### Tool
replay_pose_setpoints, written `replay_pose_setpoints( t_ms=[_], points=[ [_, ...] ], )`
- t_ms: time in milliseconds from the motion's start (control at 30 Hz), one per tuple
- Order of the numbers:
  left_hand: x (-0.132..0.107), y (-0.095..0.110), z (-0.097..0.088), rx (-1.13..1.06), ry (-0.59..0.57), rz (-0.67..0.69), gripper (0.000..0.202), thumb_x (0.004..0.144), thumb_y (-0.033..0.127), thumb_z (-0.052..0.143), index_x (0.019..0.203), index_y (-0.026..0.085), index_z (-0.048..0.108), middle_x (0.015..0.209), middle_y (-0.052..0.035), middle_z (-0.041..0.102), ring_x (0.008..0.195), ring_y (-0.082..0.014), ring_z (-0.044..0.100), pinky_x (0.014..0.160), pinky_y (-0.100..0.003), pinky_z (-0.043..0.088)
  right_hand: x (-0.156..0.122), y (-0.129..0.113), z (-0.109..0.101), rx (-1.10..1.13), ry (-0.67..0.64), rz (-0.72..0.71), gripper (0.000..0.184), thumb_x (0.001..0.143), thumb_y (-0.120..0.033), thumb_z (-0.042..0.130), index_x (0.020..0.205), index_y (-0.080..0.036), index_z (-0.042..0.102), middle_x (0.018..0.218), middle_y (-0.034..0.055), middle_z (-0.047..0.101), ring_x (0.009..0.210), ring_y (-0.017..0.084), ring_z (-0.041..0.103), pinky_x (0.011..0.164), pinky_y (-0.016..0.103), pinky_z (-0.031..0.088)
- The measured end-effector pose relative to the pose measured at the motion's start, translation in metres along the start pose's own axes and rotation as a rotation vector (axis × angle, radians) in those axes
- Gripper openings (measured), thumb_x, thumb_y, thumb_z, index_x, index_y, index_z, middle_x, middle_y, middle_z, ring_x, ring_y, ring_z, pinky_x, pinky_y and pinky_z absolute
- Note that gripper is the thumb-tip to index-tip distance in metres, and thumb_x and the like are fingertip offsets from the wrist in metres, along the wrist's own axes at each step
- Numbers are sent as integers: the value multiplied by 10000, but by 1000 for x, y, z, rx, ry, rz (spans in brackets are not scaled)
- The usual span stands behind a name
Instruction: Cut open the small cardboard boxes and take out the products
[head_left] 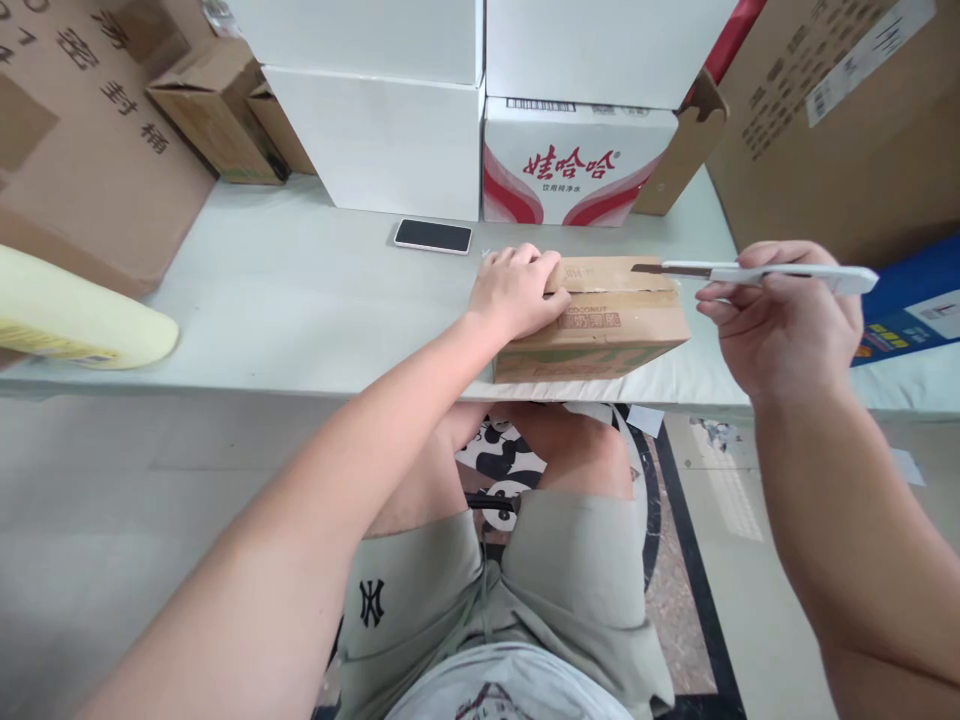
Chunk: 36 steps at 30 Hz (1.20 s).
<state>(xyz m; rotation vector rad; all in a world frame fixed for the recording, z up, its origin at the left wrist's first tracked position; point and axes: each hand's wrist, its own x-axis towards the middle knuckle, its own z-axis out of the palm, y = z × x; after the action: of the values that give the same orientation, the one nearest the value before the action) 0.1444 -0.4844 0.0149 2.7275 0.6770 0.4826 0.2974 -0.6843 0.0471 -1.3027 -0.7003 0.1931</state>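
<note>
A small brown cardboard box [607, 325] lies at the near edge of the white table [300, 300]. My left hand [517, 290] rests on the box's top left corner, fingers curled over it. My right hand [780, 320] hovers just right of the box and grips a white utility knife [757, 272]. The knife lies level, its blade pointing left over the box's top right corner. Whether the blade tip touches the cardboard is unclear.
A phone [433, 236] lies face up behind the box. White cartons [390, 140] and a red-printed carton [577, 170] stand at the back. Brown boxes [82, 150] crowd the left, a large one [847, 120] the right. A pale yellow roll [67, 320] lies far left.
</note>
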Motion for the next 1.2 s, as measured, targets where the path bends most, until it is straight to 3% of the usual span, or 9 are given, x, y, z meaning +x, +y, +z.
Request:
replay_pose_setpoints(
  t_ms=[133, 267, 533, 833, 1033, 1200],
  points=[
    [0, 0, 1, 3, 18, -17, 328, 929, 365, 625, 1220, 249, 722, 1223, -102, 702, 1200, -321, 626, 1111, -528, 445, -12, -2, 0, -53, 12, -26, 129, 607, -232, 674, 638, -183, 559, 670, -8, 588, 496, 99, 614, 428, 221, 476],
    [-1, 2, -1, 22, -8, -24, 384, 931, 340, 614, 1286, 227, 706, 1270, -119, 700, 1228, -330, 624, 1121, -523, 443, -22, 4, -6, -176, 35, 40, 106, 636, -178, 663, 741, -161, 659, 602, -14, 610, 518, 104, 628, 500, 219, 521],
    [1, -1, 3, 23, 25, -26, 396, 916, 372, 633, 1287, 254, 705, 1244, -100, 710, 1195, -314, 637, 1105, -509, 460, -27, 13, -16, -197, -106, -30, 75, 694, -126, 657, 752, -165, 685, 755, -6, 667, 647, 103, 677, 637, 244, 557],
    [-1, 8, -12, 55, -80, -60, 464, 933, 344, 579, 1376, 243, 672, 1356, -108, 690, 1279, -324, 616, 1160, -485, 443, -25, 15, -20, -244, -105, -29, 80, 688, -148, 669, 736, -184, 722, 823, -8, 695, 653, 97, 677, 641, 244, 564],
    [-2, 9, -13, 45, -89, -78, 479, 937, 333, 576, 1402, 254, 660, 1377, -103, 681, 1296, -322, 615, 1183, -482, 434, -29, 15, -19, -227, -176, -56, 76, 702, -132, 663, 717, -187, 713, 807, -11, 683, 657, 102, 681, 640, 244, 577],
    [-1, 8, -12, 43, -90, -75, 490, 941, 319, 571, 1418, 243, 656, 1404, -106, 674, 1326, -328, 603, 1195, -484, 425, -30, 17, -19, -199, -135, -69, 89, 710, -108, 667, 717, -176, 723, 803, -11, 688, 639, 87, 675, 631, 226, 580]
  ],
)
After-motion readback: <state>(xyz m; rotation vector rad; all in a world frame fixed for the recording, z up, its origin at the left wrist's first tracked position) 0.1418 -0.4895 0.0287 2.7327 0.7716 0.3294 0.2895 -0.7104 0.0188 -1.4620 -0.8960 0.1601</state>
